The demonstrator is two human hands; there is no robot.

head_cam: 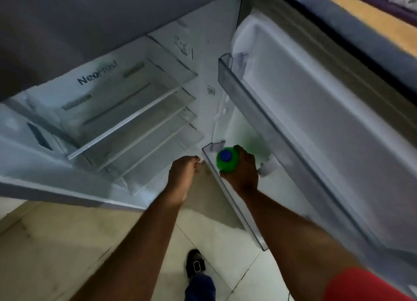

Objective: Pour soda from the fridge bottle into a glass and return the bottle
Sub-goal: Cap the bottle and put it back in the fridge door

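Note:
A green soda bottle (223, 164) with a blue cap stands in the lower door bin (228, 199) of the open fridge. My right hand (244, 169) is wrapped around the bottle's shoulder from the right. My left hand (184, 172) rests with curled fingers on the near-left corner of that bin, at the edge of the fridge body. No glass is in view.
The fridge door (316, 120) stands open to the right, with an upper door bin (239, 90) above the bottle. Several bare glass shelves (126, 129) fill the fridge body on the left. Below are a tiled floor (67, 244) and my shoe (195, 264).

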